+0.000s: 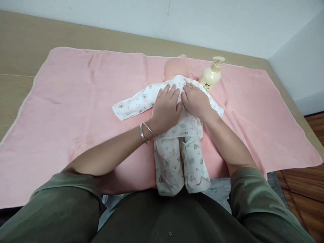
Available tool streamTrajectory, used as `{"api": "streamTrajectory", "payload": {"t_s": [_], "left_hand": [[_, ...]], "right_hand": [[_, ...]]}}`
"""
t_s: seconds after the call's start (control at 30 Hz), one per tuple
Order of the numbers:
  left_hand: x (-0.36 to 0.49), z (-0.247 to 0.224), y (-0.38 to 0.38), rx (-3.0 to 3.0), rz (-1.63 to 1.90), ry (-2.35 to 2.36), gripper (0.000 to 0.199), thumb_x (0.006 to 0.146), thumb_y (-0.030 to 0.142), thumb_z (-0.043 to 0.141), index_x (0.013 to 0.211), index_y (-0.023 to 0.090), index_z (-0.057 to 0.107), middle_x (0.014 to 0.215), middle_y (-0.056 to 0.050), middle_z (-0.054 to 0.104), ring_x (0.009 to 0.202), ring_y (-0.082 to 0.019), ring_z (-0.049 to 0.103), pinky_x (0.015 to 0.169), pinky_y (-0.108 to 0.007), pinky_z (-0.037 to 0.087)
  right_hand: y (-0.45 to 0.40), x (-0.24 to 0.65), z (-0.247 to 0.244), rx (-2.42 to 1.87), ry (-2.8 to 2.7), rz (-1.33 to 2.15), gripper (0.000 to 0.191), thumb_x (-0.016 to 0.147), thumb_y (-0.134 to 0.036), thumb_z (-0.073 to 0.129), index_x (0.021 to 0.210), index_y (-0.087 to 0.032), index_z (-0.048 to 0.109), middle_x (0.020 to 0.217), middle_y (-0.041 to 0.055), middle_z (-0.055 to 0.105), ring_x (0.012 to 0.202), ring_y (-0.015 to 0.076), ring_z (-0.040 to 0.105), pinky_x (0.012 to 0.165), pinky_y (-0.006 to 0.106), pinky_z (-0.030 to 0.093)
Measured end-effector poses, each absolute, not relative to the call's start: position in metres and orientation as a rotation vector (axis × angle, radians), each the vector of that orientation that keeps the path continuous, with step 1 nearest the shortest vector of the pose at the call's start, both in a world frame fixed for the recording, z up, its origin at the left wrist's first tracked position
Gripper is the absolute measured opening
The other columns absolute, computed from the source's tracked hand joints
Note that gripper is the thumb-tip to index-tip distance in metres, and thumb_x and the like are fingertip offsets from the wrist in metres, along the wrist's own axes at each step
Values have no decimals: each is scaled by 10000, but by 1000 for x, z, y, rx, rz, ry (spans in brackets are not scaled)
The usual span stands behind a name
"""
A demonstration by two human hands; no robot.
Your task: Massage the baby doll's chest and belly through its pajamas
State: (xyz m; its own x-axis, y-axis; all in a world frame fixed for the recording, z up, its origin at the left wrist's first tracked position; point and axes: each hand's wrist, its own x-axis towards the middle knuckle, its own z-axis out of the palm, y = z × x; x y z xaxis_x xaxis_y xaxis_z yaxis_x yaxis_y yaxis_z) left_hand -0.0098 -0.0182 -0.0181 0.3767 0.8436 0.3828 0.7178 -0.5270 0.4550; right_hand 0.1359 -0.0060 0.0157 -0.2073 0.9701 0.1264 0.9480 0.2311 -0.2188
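A baby doll (176, 67) in a white printed top (186, 126) and matching trousers (169, 167) lies on a pink blanket, the smooth back of its head away from me. My left hand (167, 107) rests flat on the upper part of the top, fingers stretched out, a silver bangle at its wrist. Beside it, my right hand (194, 100) lies on the top too, fingers extended and fairly close together. Neither hand holds anything. The ends of both doll sleeves show no hands.
The pink blanket (101, 87) covers much of a wooden table (20, 37). A cream pump bottle (211, 74) stands right of the doll's head. Behind the table is a pale wall (202, 23); brown wood flooring (303, 189) shows at the right.
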Motion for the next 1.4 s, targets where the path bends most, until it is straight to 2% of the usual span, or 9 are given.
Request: {"api": "streamTrajectory", "payload": {"t_s": [0.1,0.33,0.43,0.53,0.6,0.73,0.97,1.13,1.4], "left_hand": [[-11,-16,-21,2432,854,1362,476,1005,316,367,1427,155,516,1566,-143,486,1524,-315,342,1256,-581,263],[-17,-24,1,2339,870,1355,511,1039,439,290,1465,228,478,1621,-101,415,1553,-310,277,1270,-601,188],[-16,-25,0,2307,890,1378,522,1036,473,274,1469,257,471,1626,-82,408,1555,-308,271,1273,-605,181],[-13,-22,-3,2285,859,1416,539,1036,461,243,1476,239,459,1633,-81,396,1557,-297,265,1281,-599,167],[-11,-20,-3,2282,821,1436,544,1030,432,241,1481,214,453,1639,-89,382,1559,-297,254,1286,-602,150],[-10,-21,-1,2257,837,1449,522,1013,433,274,1471,271,466,1634,-48,396,1565,-293,246,1295,-576,150],[-13,-30,-3,2317,911,1413,539,1011,480,260,1442,249,488,1601,-69,444,1538,-309,304,1285,-588,168],[-17,-31,-1,2319,957,1363,500,996,500,322,1405,289,517,1569,-67,484,1524,-308,337,1279,-562,213],[-27,-47,38,2217,849,1362,744,902,613,293,1548,246,333,1639,42,385,1583,-268,163,1318,-535,-10]], "right_hand": [[-3,137,12,-1790,-2263,106,493,995,-206,267,1313,-36,603,1471,188,582,1442,311,469,1225,522,357],[-35,122,20,-1779,-2387,31,515,1016,-196,204,1064,-143,714,1057,154,737,1227,328,617,1182,536,415],[-31,122,18,-1759,-2379,153,496,1015,-228,219,1237,-136,652,1225,161,707,1346,353,538,1221,592,348],[-12,126,9,-1766,-2266,214,546,1016,-278,218,1454,-80,477,1519,159,529,1508,348,357,1268,617,241],[-1,129,2,-1779,-2225,222,580,1019,-320,218,1510,-75,408,1596,143,439,1546,324,295,1285,593,199],[6,132,-8,-1759,-2216,232,620,1012,-368,221,1532,-70,382,1614,141,413,1554,314,281,1290,580,167],[5,137,-1,-1779,-2317,259,662,1000,-351,222,1552,7,296,1660,190,308,1575,325,216,1301,556,144],[16,151,3,-1686,-2442,348,652,1004,-387,266,1589,-99,251,1699,113,240,1589,316,168,1300,583,134],[-9,128,-1,-1713,-2321,140,579,1013,-313,188,1469,-64,443,1508,172,525,1486,397,389,1250,635,283]]}}
